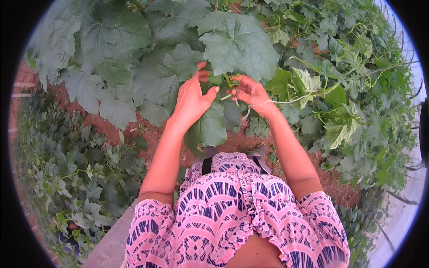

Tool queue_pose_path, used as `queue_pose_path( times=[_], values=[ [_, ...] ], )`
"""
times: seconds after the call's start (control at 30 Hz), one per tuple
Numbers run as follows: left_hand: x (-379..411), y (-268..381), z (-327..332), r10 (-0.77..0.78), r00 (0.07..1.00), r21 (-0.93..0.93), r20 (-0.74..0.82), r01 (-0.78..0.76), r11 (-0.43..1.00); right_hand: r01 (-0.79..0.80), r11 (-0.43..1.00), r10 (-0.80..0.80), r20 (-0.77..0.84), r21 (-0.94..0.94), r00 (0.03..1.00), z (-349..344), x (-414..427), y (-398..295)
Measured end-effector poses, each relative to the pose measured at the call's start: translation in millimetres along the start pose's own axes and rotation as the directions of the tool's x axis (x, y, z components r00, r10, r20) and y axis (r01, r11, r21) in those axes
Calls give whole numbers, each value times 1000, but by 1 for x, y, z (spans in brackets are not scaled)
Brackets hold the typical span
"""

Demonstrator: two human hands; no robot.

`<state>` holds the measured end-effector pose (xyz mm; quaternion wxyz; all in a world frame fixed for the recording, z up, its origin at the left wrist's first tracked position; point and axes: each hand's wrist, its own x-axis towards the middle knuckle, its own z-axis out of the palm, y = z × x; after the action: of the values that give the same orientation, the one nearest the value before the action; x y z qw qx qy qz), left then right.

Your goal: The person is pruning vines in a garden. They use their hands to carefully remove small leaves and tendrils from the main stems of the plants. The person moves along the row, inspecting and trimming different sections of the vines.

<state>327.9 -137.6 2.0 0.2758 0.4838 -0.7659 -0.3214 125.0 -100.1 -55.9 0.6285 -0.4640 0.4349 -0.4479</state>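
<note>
My right hand (249, 92) pinches a small green stem piece (226, 97) and bits of vine growth between thumb and fingers. A thin white string (285, 101) crosses that hand near the wrist and runs right to a pale vine stem (326, 89). Just left of it, my left hand (194, 97) is raised with thumb and fingers apart. Its fingertips reach in among the leaves and are partly hidden. A broad lobed leaf (239, 42) hangs just above both hands, and another large leaf (164, 72) lies beside my left fingers.
Dense vines (355, 124) climb on the right beside a whitish translucent sheet (399, 214). Lower plants (77, 174) cover the left. Reddish soil (150, 144) shows between the rows, and a grey concrete-like edge (112, 239) runs at the lower left.
</note>
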Motion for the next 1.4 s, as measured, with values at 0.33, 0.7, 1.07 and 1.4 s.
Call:
queue_pose_path(
  times=[0.33, 0.7, 1.07, 1.4],
  values=[
    [16, -20, -30, 51, 947, -186, 317, 9, 983, -128, 990, 118, -164, -54, 979, 31, -26, -34],
    [7, 2, -43, -269, 822, -589, 503, 553, 590, -46, 952, 97, -157, 304, 983, 46, -35, -23],
    [2, 12, -13, -420, 810, -602, 410, 586, 542, -33, 920, 91, -131, 391, 987, 36, -61, -19],
    [-14, 10, -6, -67, 985, -149, 157, 91, 985, -20, 916, 83, -141, 402, 986, 47, -86, -30]
  ],
)
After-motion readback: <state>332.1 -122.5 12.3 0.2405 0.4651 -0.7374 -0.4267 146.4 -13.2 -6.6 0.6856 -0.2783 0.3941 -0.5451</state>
